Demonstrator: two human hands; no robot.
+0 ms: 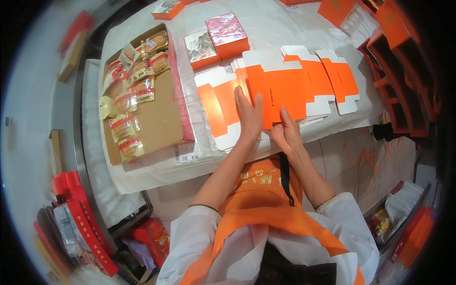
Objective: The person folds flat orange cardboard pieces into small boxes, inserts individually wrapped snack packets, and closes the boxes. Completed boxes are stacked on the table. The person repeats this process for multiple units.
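Observation:
An orange flat-folded carton [285, 92] with white flaps lies in front of me, over other flat cartons on the cloth-covered table. My left hand [250, 113] is at its left side, the thumb on the orange face and the fingers along the edge. At the near edge, my right hand [288, 134] pinches it, thumb on top; its other fingertips are partly hidden. More flat cartons [221, 102] lie to the left, and another stack [316, 78] is on the right. Beyond stand two made-up boxes with orange sides, one with a pink lid [226, 28] and one with a grey-and-white lid [199, 47].
An open cardboard box [164, 111] on the left holds several wrapped, round baked goods [126, 102]. Orange open boxes [399, 80] are stacked at the right. Red packaging [80, 218] stands lower left. Orange scraps [368, 159] lie on the tiled floor.

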